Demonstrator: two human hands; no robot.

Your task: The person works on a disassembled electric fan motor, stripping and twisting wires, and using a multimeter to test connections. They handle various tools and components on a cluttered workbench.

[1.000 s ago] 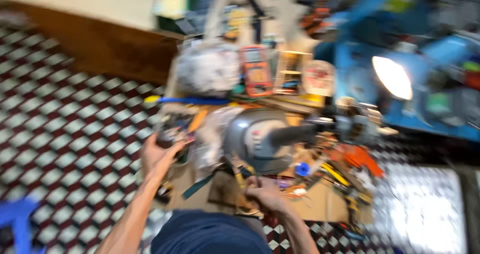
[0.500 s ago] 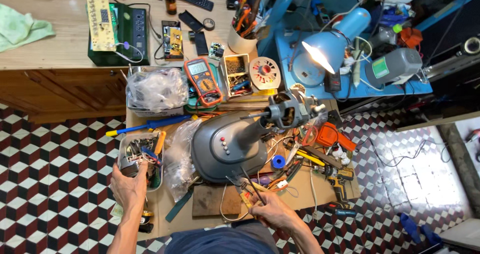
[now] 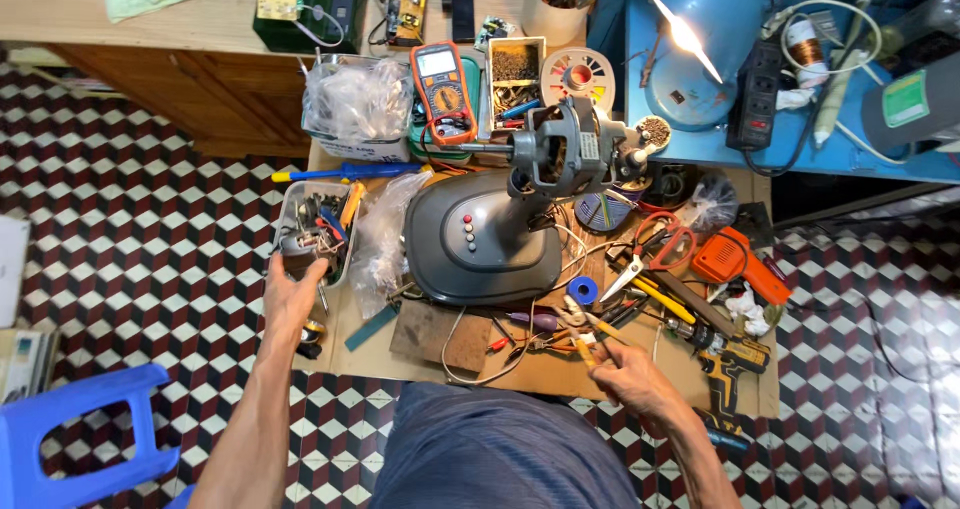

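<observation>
My left hand (image 3: 291,294) reaches into the near end of a clear plastic tray (image 3: 297,201) full of small tools and parts, its fingers closed around the tray's rim. My right hand (image 3: 628,372) pinches a small yellow-handled tool (image 3: 592,344) just above the cluttered board, near wires and a purple-handled screwdriver (image 3: 538,321). Between the hands stands a grey fan base (image 3: 478,241) with a bare motor (image 3: 568,155) on its stalk.
The low table holds a multimeter (image 3: 443,91), blue screwdriver (image 3: 345,172), plastic bags (image 3: 358,99), red-handled scissors (image 3: 655,249), an orange tool (image 3: 738,261), a cordless drill (image 3: 728,369) and a lit blue lamp (image 3: 700,44). A blue stool (image 3: 75,429) stands at the lower left on the checkered floor.
The view has steadied and come closer. My left hand stays at the parts tray; my right hand has shifted slightly right with the small tool.
</observation>
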